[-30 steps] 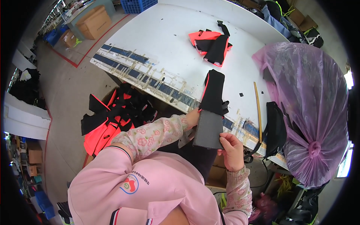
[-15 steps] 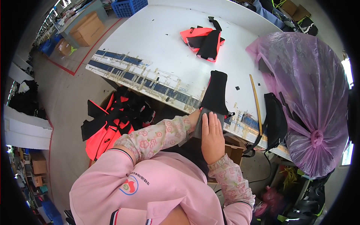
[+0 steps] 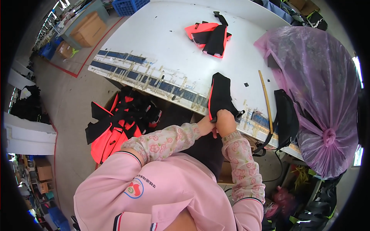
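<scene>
Both hands meet at the near edge of the white table [image 3: 165, 34], at the lower end of a black pad [image 3: 220, 95] with an orange rim along its left side; the pad lies on the table across the taped strip [image 3: 154, 77] of blue and tan bands that runs along that edge; the left hand [image 3: 207, 124] is closed on the pad's lower left corner, mostly hidden behind the right, so how its fingers sit cannot be told exactly; the right hand [image 3: 226, 120] is curled over the pad's bottom end, fingers bent and pressed together on the fabric, with a small black buckle [image 3: 239, 114] poking out just beside it; a wooden stick [image 3: 266, 101] lies to the right of the pad, apart from it; beyond the stick a black bag [image 3: 287, 119] hangs over the edge, and a big purple plastic sack [image 3: 314, 88], knotted low, stands at the right end; farther up the table sits a stack [image 3: 210, 34] of orange and black pieces, well apart from the hands; on the floor to the left lies a heap [image 3: 119, 123] of the same orange and black pieces.
</scene>
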Demonstrator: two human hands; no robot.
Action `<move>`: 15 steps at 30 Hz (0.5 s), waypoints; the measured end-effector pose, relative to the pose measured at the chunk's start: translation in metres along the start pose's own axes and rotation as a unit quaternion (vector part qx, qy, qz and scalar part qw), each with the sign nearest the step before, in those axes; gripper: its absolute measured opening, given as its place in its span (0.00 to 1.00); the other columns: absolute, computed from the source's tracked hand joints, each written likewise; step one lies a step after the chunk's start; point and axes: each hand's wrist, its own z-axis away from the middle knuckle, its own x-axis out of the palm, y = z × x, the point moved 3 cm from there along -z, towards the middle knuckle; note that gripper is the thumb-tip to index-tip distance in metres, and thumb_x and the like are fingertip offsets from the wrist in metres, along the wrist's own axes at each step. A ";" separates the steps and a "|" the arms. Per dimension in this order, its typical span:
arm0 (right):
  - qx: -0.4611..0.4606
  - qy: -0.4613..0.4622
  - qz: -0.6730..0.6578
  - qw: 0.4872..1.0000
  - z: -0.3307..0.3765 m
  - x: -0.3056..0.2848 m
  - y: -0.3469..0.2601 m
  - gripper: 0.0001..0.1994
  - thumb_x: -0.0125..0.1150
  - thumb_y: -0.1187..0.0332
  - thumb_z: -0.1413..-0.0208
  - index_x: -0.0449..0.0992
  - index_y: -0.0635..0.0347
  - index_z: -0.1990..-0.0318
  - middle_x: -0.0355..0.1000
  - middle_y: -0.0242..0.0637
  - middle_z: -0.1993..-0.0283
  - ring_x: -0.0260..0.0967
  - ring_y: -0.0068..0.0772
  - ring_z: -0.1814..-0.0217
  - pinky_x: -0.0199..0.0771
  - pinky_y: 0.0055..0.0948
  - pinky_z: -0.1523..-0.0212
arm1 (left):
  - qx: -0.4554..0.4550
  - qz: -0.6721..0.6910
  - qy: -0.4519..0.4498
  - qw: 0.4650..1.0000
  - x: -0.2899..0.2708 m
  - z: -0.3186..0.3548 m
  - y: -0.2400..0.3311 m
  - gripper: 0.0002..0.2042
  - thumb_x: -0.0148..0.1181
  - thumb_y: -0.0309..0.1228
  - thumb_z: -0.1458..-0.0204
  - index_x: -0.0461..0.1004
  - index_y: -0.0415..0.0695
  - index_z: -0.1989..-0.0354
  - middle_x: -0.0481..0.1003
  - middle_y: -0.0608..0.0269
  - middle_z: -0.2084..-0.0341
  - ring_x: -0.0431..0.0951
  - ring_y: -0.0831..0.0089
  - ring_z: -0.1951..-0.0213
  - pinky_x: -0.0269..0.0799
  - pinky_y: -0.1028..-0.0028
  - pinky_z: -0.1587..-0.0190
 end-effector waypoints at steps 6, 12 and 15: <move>-0.037 -0.087 -0.009 0.995 0.024 0.001 -0.025 0.08 0.54 0.73 0.55 0.68 0.66 0.67 0.69 0.49 0.66 0.67 0.51 0.61 0.67 0.43 0.59 | 0.009 0.222 0.103 0.969 -0.013 -0.003 -0.043 0.09 0.42 0.29 0.42 0.69 0.45 0.57 0.74 0.62 0.67 0.76 0.73 0.68 0.72 0.74 0.68; -0.070 0.001 -0.011 0.997 0.043 0.011 -0.026 0.12 0.51 0.71 0.51 0.67 0.67 0.59 0.68 0.47 0.59 0.64 0.47 0.51 0.60 0.40 0.49 | 0.019 0.327 0.062 0.943 -0.012 -0.006 -0.048 0.11 0.44 0.32 0.41 0.69 0.45 0.55 0.74 0.62 0.63 0.76 0.73 0.62 0.73 0.72 0.60; -0.068 -0.005 -0.024 0.997 0.043 0.026 -0.018 0.11 0.50 0.72 0.50 0.68 0.65 0.60 0.67 0.47 0.59 0.63 0.48 0.52 0.60 0.40 0.49 | -0.023 0.283 0.062 0.957 -0.021 -0.009 -0.060 0.11 0.43 0.33 0.41 0.68 0.44 0.54 0.74 0.61 0.63 0.76 0.71 0.63 0.75 0.71 0.61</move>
